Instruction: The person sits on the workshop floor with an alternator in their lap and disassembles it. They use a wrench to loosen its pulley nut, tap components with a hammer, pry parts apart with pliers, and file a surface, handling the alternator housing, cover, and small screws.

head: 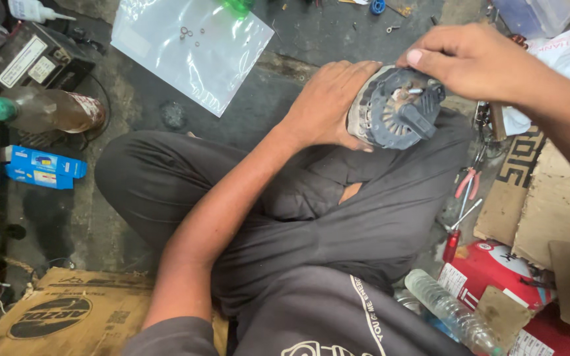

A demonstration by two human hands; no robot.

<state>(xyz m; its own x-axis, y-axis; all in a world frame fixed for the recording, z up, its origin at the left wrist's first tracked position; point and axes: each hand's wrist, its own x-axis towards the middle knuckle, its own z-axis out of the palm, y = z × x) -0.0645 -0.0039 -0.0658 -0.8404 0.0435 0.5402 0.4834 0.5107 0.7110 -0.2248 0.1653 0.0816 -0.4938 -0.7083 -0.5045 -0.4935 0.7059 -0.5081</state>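
I sit cross-legged on the floor in dark trousers. A round alternator (394,109) with a black slotted plastic rear cover and a grey metal body rests on my knee. My left hand (328,102) wraps around its left side and grips it. My right hand (470,59) reaches over the top edge of the cover, fingers bent and pinching at a small metal part near the cover's rim. What lies under those fingertips is hidden.
A clear plastic bag (189,46) with small washers lies ahead. A brown bottle (44,111) and blue box (42,168) sit left. Red-handled pliers (468,181), a screwdriver (456,231), cardboard (549,198), a red box (496,270) and a water bottle (446,310) crowd the right.
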